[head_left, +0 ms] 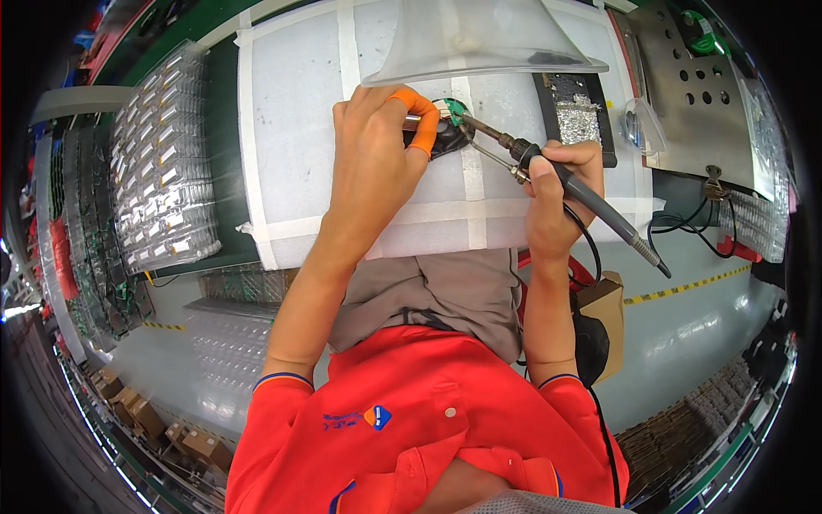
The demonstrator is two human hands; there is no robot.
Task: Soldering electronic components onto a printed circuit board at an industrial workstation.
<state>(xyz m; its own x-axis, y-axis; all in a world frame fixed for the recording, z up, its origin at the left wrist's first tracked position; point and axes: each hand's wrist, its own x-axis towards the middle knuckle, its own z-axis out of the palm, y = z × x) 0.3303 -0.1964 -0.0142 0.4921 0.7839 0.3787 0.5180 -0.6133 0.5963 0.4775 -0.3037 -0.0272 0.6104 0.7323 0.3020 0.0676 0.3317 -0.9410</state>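
Note:
My right hand [552,206] grips a soldering iron [599,208] with a dark handle and a thin metal feed tube beside its shaft. Its tip reaches a small green circuit board [454,108] on a rounded black part [451,141] lying on the work mat. From the left, my left hand [373,152] bends over the same part, its thumb and forefinger closed in a pinch and covered by orange finger cots [423,128]. A silvery piece shows between these fingers; its kind is unclear, and the fingers partly hide the black part.
Over the far side of the white taped mat [300,111] hangs a clear fume hood [488,43]. A black tray of silvery wire mesh [579,118] stands right of the iron, beside a perforated metal box [689,94]. Stacked clear trays [167,163] are at left.

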